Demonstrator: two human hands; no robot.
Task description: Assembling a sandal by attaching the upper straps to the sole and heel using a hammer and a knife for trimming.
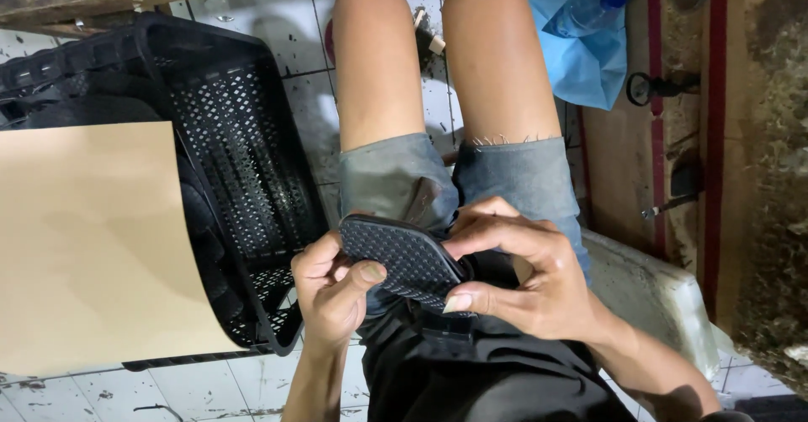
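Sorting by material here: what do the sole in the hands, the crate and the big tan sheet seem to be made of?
Sole: likely rubber or foam, matte black, with a moulded grid tread.
Crate: looks like rigid plastic, black, slightly glossy, with perforated walls.
Sheet: probably card or thin leatherboard, plain matte tan, its edge curving.

You are looking down at a floor of white square tiles [303, 94], scuffed and stained, with dark grout lines. To your left stands a black perforated plastic crate [244, 161] with a tan sheet of cardboard [84, 245] lying across it. To your right, worn brown wooden boards [741, 136] carry red stripes, and a crumpled blue plastic bag [581, 60] lies nearby.
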